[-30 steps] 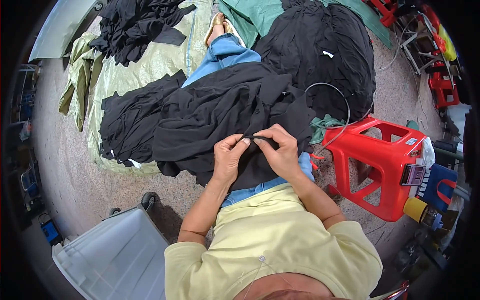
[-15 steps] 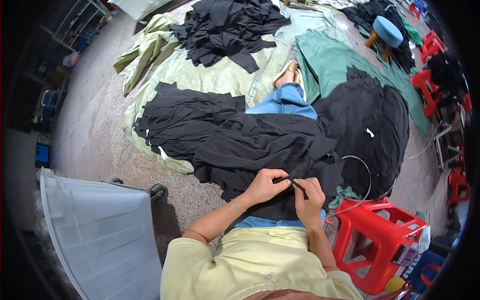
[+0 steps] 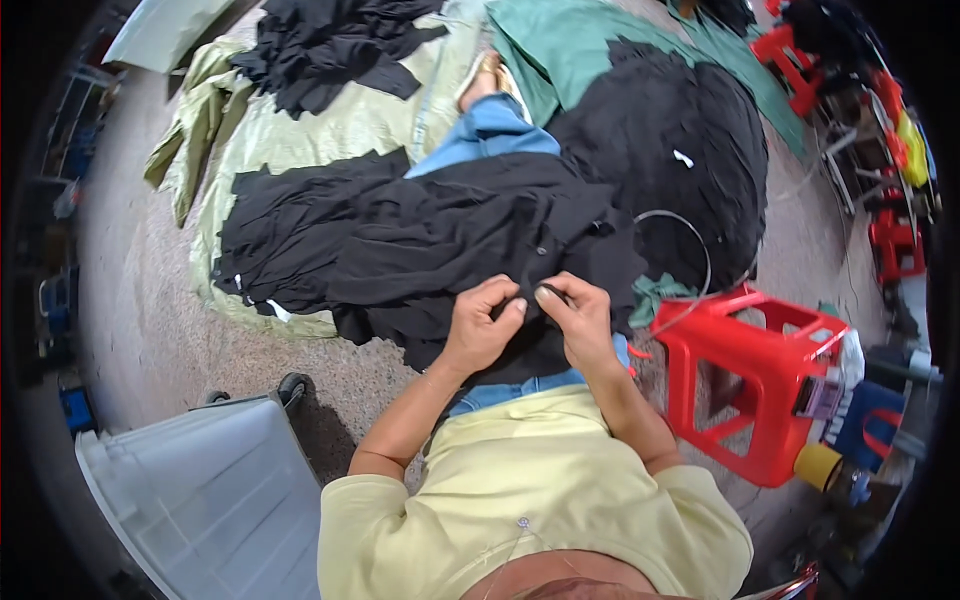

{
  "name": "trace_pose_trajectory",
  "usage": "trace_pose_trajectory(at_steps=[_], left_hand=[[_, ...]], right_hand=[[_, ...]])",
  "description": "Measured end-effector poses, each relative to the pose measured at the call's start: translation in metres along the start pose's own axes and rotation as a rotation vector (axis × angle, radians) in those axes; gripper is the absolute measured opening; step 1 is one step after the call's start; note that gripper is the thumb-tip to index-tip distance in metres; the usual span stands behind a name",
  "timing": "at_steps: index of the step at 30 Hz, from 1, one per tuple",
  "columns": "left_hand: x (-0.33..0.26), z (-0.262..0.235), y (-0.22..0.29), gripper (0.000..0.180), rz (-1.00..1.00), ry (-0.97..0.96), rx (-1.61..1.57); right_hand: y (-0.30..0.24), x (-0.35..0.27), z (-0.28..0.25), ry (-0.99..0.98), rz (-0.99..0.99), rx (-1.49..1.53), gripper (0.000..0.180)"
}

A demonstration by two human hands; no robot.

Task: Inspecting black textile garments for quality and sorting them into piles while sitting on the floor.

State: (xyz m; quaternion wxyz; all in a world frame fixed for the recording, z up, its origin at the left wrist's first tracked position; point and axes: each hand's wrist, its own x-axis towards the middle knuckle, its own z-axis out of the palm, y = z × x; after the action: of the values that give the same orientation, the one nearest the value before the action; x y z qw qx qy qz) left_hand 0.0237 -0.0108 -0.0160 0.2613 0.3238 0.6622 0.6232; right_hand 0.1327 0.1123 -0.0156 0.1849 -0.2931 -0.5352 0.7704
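Observation:
A black garment (image 3: 430,235) lies spread over my lap and legs, with a few small buttons showing near its middle. My left hand (image 3: 483,322) is closed, thumb against bent fingers, gripping the dark cloth. Just to its right, my right hand (image 3: 577,315) pinches another part of the same garment between thumb and forefinger. The two hands are a short way apart, with black fabric between them. Which part of the garment each one grips is partly hidden by the fingers.
At my right stands a red plastic stool (image 3: 745,385), with a thin hoop (image 3: 708,265) beside it. A heap of black cloth (image 3: 670,150) lies farther right. Another black pile (image 3: 320,50) rests on the pale sheet (image 3: 420,115). A white wheeled bin (image 3: 200,480) is at my left.
My hands have drawn slightly apart from their near-touching position, still on the black cloth. The whole view has shifted, so the scene sits higher and farther left.

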Motion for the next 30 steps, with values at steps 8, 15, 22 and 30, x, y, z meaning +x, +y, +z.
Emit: trace_pose_trajectory(at_steps=[8,15,22,30], left_hand=[[0.001,-0.007,-0.004,0.008,-0.375,-0.008,-0.300],[0.011,-0.028,-0.012,0.024,-0.727,-0.032,-0.385],[0.038,-0.014,0.009,0.025,-0.546,-0.244,-0.244],[0.034,0.010,0.010,0.014,-0.406,0.056,-0.409]], right_hand=[[0.003,0.008,-0.004,-0.044,0.091,-0.039,0.009],[-0.011,-0.008,0.011,-0.108,-0.523,-0.687,0.012],[-0.009,-0.013,0.027,-0.164,-0.866,-0.956,0.016],[-0.022,-0.010,0.008,-0.094,-0.739,-0.998,0.026]])
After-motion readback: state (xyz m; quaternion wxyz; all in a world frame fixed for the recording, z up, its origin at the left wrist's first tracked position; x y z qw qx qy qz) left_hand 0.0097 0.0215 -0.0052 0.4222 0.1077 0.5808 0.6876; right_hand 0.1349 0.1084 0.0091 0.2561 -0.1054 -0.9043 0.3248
